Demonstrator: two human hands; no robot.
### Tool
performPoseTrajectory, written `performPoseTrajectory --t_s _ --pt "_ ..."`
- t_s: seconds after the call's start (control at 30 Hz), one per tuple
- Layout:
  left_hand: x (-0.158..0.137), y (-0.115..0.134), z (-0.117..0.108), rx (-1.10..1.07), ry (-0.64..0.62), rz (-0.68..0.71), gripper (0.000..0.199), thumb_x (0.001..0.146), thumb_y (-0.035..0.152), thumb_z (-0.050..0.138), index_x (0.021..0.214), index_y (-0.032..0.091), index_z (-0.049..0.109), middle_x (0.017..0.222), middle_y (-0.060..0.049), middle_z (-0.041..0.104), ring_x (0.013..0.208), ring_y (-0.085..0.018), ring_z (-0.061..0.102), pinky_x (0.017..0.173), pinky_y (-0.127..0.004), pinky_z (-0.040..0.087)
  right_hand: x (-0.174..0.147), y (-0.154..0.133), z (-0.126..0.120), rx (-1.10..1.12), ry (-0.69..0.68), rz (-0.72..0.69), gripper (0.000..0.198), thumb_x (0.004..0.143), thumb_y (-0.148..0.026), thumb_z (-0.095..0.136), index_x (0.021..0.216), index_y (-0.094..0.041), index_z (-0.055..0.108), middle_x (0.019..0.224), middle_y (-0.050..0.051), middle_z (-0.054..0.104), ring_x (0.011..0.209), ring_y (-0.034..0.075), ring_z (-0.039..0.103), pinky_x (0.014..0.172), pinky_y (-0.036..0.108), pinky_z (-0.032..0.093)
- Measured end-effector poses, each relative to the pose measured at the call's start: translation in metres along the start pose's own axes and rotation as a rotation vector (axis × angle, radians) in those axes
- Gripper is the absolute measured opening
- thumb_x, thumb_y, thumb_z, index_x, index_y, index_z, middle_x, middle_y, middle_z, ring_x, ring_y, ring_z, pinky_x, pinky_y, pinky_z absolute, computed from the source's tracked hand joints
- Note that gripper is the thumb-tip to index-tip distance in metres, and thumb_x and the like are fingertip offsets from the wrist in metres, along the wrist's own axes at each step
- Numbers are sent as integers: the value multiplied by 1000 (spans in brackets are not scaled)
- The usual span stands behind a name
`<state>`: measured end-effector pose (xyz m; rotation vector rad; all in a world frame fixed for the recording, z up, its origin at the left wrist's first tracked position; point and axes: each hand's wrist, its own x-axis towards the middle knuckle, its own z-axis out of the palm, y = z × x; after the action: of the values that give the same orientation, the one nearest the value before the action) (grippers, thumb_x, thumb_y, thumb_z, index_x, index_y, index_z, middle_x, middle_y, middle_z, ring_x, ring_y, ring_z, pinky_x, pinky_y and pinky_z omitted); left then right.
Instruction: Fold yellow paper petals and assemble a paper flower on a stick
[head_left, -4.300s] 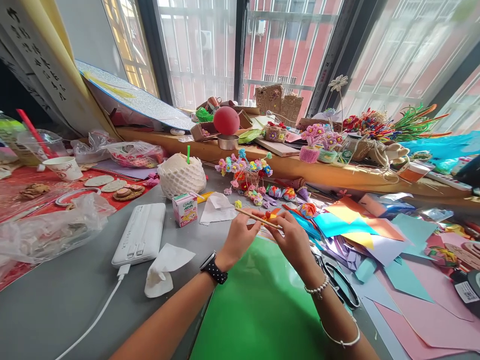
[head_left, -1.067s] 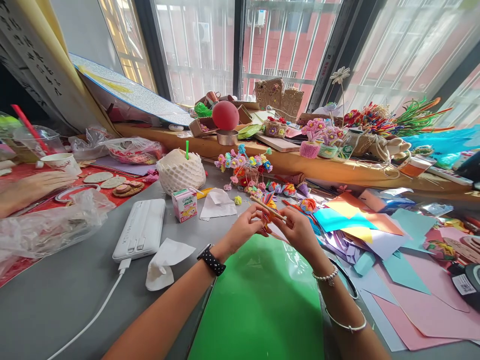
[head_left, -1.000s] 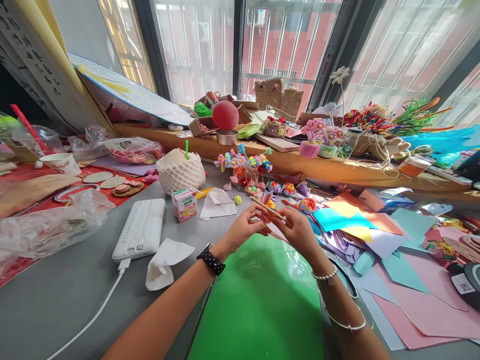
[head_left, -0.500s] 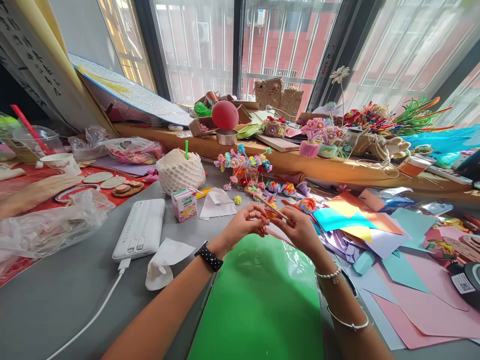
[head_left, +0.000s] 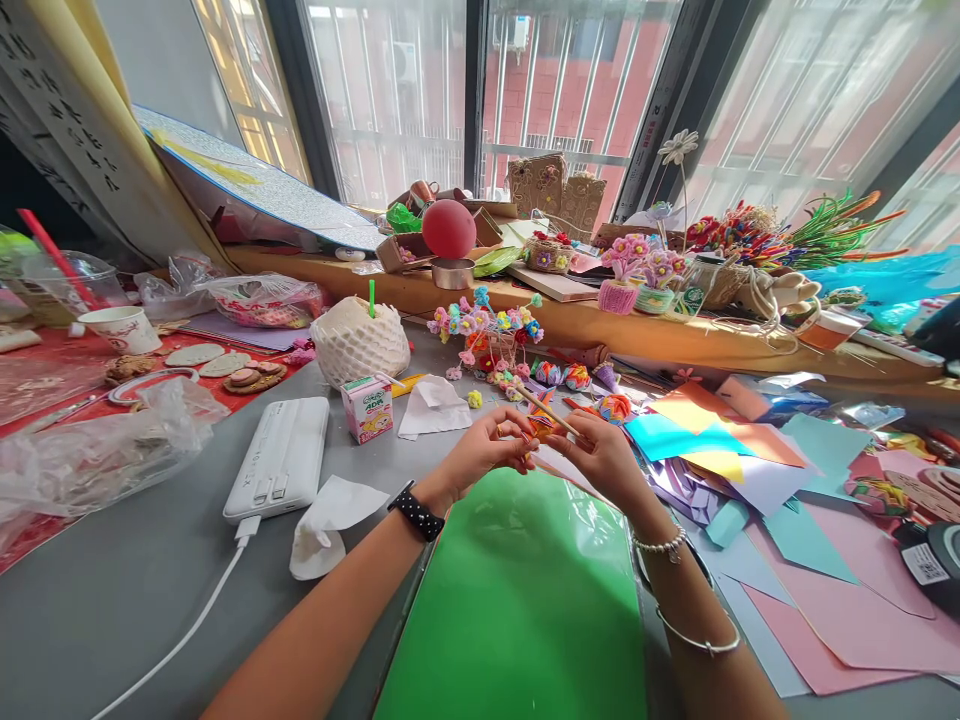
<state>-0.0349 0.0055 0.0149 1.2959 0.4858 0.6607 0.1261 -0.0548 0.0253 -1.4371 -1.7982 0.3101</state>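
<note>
Above the far end of a green board (head_left: 517, 590), my two hands work close together. My right hand (head_left: 600, 455) is closed around a thin wooden stick (head_left: 544, 407), which slants up to the left. Its fingertips also come close to a small orange, many-coloured folded paper piece (head_left: 541, 424). The fingers of my left hand (head_left: 487, 447) pinch this piece at its near side; they hide part of it. Just beyond lie several many-coloured paper balls (head_left: 576, 377) and a bunch of small crocheted flowers (head_left: 487, 325).
To the left are a white power bank (head_left: 277, 460) with a cable, crumpled tissue (head_left: 330, 525), a small drink carton (head_left: 367, 408) and a net-wrapped coconut (head_left: 360, 342). Loose coloured paper sheets (head_left: 847, 590) spread on the right. A crowded window ledge (head_left: 637, 335) runs behind.
Another person's hand at the far left has gone out of view, uncovering a brown cookie-like disc. My hands stay nearly in place; more of the orange paper piece shows between them.
</note>
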Motion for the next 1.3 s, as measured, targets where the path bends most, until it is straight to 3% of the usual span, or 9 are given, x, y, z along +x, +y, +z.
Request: performPoseTrajectory --t_s 0.4,0.7,1.07,1.3 --pt "0 -1 0 -52 -16 -25 27 63 25 65 76 15 43 64 2 55 54 -9 55 51 -19 43 1 0 -3 -8 1 -2 23 75 -36 51 69 -16 59 64 -1 45 48 7 35 47 21 31" --pt "0 1 -3 -131 -33 -129 28 60 22 67 74 16 43 64 2 58 51 -6 54 49 -16 42 0 2 -5 30 -6 -11 20 75 -35 52 77 -17 62 68 0 44 52 9 38 50 22 34" --pt "-3 4 -3 -223 -51 -214 26 62 20 67 75 16 45 62 2 57 50 -4 54 48 -12 42 -1 6 -6 19 -44 3 22 74 -39 52 80 -20 62 76 3 48 70 15 48 60 25 39" --pt "-2 0 -5 -332 -49 -283 25 62 14 67 76 17 46 61 3 54 50 -3 53 48 -10 43 -1 5 -9 -23 -63 25 24 74 -40 52 77 -19 63 68 0 42 59 11 42 55 24 36"
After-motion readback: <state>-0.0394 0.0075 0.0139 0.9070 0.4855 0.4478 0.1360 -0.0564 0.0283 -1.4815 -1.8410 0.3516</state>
